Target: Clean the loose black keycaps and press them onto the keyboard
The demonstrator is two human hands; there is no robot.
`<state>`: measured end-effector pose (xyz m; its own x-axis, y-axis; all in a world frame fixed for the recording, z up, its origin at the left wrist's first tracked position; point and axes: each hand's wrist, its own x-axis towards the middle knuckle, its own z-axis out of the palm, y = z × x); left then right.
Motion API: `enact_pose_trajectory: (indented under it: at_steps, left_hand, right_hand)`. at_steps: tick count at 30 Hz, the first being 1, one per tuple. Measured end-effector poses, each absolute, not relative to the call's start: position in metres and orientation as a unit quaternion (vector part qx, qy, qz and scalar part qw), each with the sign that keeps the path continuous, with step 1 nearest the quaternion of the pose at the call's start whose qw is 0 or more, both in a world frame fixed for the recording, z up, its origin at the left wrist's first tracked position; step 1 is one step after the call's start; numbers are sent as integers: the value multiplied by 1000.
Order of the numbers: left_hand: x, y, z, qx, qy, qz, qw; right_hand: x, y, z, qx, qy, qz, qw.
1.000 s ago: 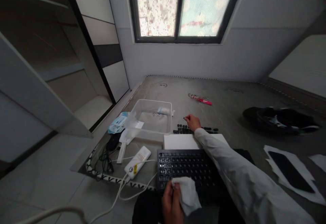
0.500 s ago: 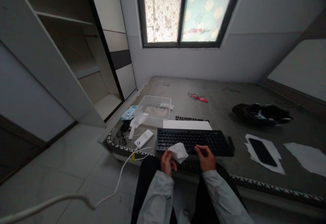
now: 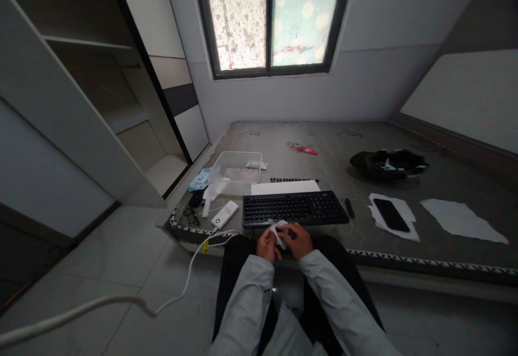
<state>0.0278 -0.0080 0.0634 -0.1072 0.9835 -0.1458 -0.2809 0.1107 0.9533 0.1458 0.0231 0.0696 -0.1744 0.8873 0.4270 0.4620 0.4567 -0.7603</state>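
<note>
A small white tissue point(image 3: 278, 232) is bunched between my two hands, just in front of the near edge of a black keyboard point(image 3: 293, 209). The fingers of my left hand point(image 3: 267, 245) grip its left side. My right hand point(image 3: 298, 240) pinches the tissue from the right, and the fingertips of both hands nearly meet. Whether something small lies inside the folds is hidden. Behind the keyboard are a white flat strip point(image 3: 285, 187) and a row of small black keys point(image 3: 293, 180).
A clear plastic box point(image 3: 237, 173), a white power bank point(image 3: 225, 215) with a cable, and blue packets point(image 3: 199, 179) are on the left. To the right lie a black phone point(image 3: 391, 215) on white paper, another sheet point(image 3: 463, 220) and a dark cap point(image 3: 390, 164). A red-tagged keyring point(image 3: 303, 149) lies farther back.
My right hand has moved left from over the keyboard to the tissue, which is now bunched up between both hands. The camera view has shifted right.
</note>
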Motion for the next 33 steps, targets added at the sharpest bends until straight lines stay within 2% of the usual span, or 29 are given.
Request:
enact_pose_trajectory:
  at_steps: [7,11,16,21,33]
  left_hand:
    - [20,-4,54,359,521,543,552]
    - [14,0,47,342,519,567,540]
    - [12,2,46,320,499,584,555]
    - [14,1,49,300,516,588,545]
    - [8,5,46,287,590,617,435]
  right_hand:
    - [146,25,71,-385,-769,233,454]
    - [144,26,68,-365,-759,289,454]
    - [141,33,55,-413,-642,411,499]
    - [140,39,50,-405,-590,555,424]
    - [137,43,33,-413,-532,610,417]
